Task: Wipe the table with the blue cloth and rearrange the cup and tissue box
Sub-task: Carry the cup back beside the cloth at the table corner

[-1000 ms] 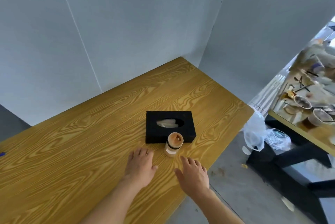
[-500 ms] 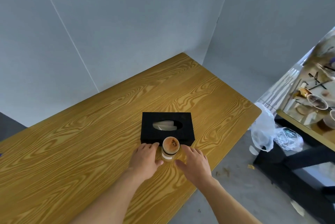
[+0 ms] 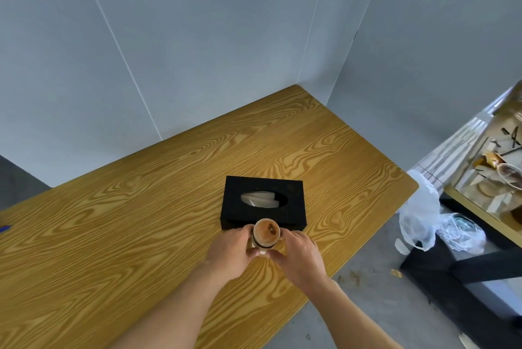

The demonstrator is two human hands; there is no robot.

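A small cup [image 3: 266, 233] with brown residue inside stands upright on the wooden table [image 3: 141, 221], right in front of a black tissue box [image 3: 264, 201] with white tissue in its oval slot. My left hand [image 3: 230, 249] curls round the cup's left side. My right hand [image 3: 300, 252] curls round its right side, thumb near the base. A sliver of something blue [image 3: 4, 228], perhaps the cloth, shows at the far left edge of the table.
Grey walls [image 3: 197, 52] close off the table at the back and right corner. To the right, beyond the table's edge, lie plastic bags [image 3: 423, 216] on the floor and a second table [image 3: 497, 179] cluttered with used cups and scraps.
Both hands slid forward from flat on the table and closed in round the cup from either side. The cup and tissue box have stayed in place.
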